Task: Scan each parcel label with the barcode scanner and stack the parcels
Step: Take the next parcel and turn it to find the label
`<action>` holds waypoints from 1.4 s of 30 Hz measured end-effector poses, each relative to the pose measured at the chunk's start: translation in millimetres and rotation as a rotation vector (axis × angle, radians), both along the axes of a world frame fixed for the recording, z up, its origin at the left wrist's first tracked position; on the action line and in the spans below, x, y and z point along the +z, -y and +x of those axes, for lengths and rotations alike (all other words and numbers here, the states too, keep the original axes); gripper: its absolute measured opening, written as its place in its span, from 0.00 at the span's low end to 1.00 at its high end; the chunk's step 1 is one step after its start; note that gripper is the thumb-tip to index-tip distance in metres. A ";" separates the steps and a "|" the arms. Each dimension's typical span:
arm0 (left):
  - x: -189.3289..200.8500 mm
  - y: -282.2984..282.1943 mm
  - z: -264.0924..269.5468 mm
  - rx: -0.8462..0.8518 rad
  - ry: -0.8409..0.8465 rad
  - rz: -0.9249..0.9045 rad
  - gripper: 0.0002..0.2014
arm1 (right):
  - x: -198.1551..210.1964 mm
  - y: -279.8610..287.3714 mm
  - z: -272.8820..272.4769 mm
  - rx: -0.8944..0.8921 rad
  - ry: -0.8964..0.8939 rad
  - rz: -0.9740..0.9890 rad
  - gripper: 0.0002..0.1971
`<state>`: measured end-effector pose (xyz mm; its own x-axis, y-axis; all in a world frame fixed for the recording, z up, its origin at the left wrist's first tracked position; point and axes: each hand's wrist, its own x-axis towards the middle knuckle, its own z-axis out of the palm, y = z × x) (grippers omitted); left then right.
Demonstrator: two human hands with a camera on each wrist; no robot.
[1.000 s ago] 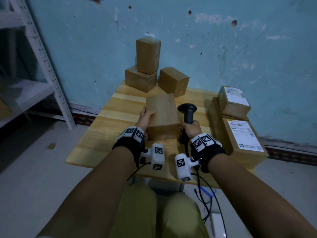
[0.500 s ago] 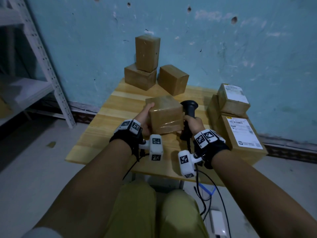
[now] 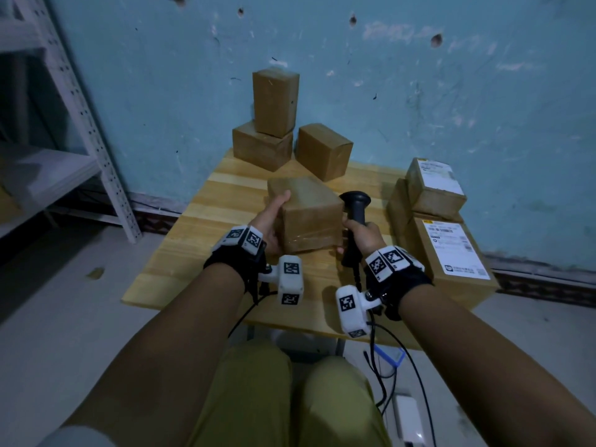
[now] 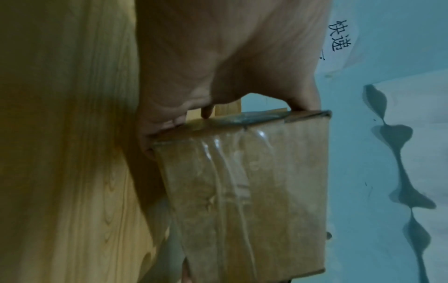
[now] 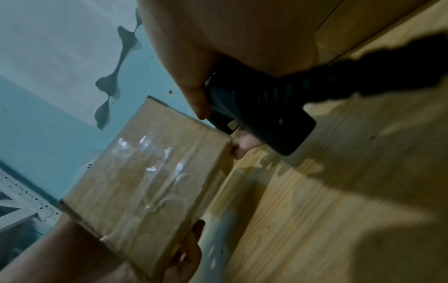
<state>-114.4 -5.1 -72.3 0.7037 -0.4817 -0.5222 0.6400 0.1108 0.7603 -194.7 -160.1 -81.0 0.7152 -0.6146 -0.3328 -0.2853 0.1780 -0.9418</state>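
So the person sat at a small wooden table [image 3: 193, 253] shoved up against a blue wall [image 3: 419, 108]; both hands were busy with one brown parcel [image 3: 306, 214] around the middle of the table, tipped up with its taped face toward the body. The left hand [image 3: 271, 221] gripped the parcel's left side, thumb laid up along the upper edge, fingers curled round the underside as the left wrist view showed [image 4: 218, 76]; clear tape was shining across that cardboard face [image 4: 242, 181].

The right hand [image 3: 364, 233] was wrapped tight around the handle of the black barcode scanner [image 3: 354, 208]; the scanner stood upright just beside the parcel's right edge, head at the top; from the right wrist view a fingertip [image 5: 242, 147] of that same hand touched the parcel's corner while the rest of the hand held the scanner [image 5: 254, 107]; no label showed on any face of it I could see.

At the back by the wall sat three plain boxes [image 3: 274, 124], one standing on top of another; on the right edge was a stack of labelled parcels [image 3: 451, 246], white labels up, a smaller one on top; a metal shelf rack [image 3: 80, 108] stood off to the left.
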 end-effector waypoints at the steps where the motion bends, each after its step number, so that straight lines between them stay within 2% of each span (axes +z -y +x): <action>1: -1.8 2.1 2.5 0.057 0.045 0.027 0.47 | -0.2 0.3 0.7 0.005 0.020 0.006 0.10; 3: -2.7 5.8 4.5 0.142 0.177 0.122 0.60 | 0.6 0.8 1.8 0.003 0.070 0.029 0.08; 5: -0.4 7.5 5.3 0.107 0.346 0.254 0.70 | 1.6 2.2 3.4 -0.018 0.099 0.049 0.13; 8: -1.5 8.5 6.2 0.036 0.525 0.421 0.65 | 3.1 0.2 5.1 -0.001 0.090 0.040 0.21; 10: -4.0 9.6 7.8 0.002 0.576 0.472 0.63 | 3.3 -1.4 6.0 0.017 0.077 0.000 0.23; 16: -7.5 4.3 2.3 -0.095 0.692 0.523 0.65 | -1.4 -1.4 7.5 -0.010 0.080 -0.032 0.25; 18: -9.9 1.5 -1.6 -0.132 0.748 0.494 0.64 | -3.0 0.6 7.0 -0.031 0.101 -0.031 0.23; 21: -14.7 -1.1 -5.0 -0.127 0.757 0.437 0.64 | -3.4 2.3 4.6 -0.035 0.108 -0.031 0.11; 24: -17.7 -1.6 -7.9 -0.121 0.725 0.384 0.67 | -5.5 3.4 3.1 -0.014 0.086 -0.062 0.14; 30: -21.3 -1.4 -10.6 -0.088 0.691 0.334 0.73 | -9.3 7.7 2.6 -0.044 0.107 -0.045 0.10; 35: -19.0 4.0 -14.9 -0.042 0.612 0.272 0.70 | -5.6 6.1 2.8 -0.003 0.122 -0.011 0.10; 42: -13.6 3.5 -17.5 -0.008 0.557 0.209 0.59 | -2.1 5.9 1.9 0.026 0.114 0.072 0.13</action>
<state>-131.9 -8.6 -85.9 0.8959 -0.4147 -0.1596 0.1387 -0.0803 0.9871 -192.8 -166.0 -83.0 0.7661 -0.5731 -0.2909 -0.1826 0.2399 -0.9535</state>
